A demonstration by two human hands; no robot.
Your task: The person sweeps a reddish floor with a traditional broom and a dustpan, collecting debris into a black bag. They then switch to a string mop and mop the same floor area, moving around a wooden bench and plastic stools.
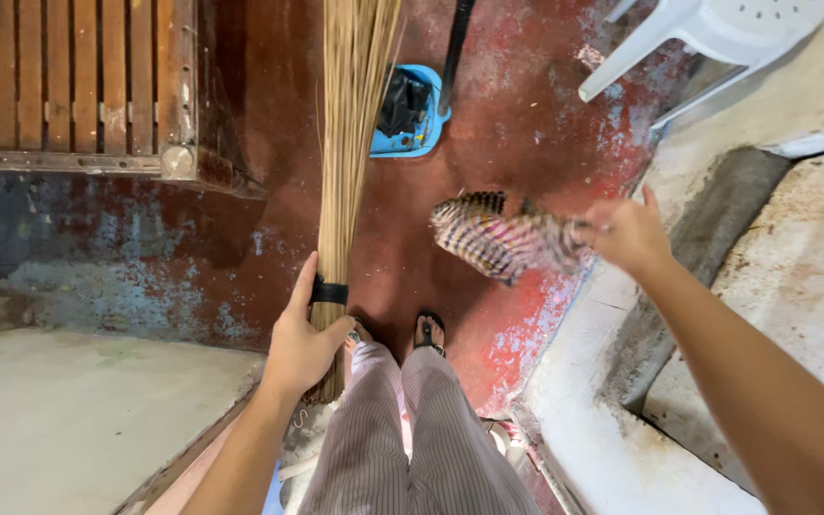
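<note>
My left hand (299,339) grips a stick broom (347,143) near its black binding band; the thin tan sticks reach away from me across the red floor. My right hand (627,233) holds one end of a striped cloth (500,238), which hangs blurred in the air above the floor. Below, my legs in striped trousers (412,429) and my sandalled feet stand on the worn red floor (517,114).
A blue dustpan (428,119) with a black handle and dark contents lies ahead by the broom tips. A wooden slatted bench (69,86) is at upper left, a white plastic chair (708,33) at upper right. Concrete ledges (612,420) rise on both sides.
</note>
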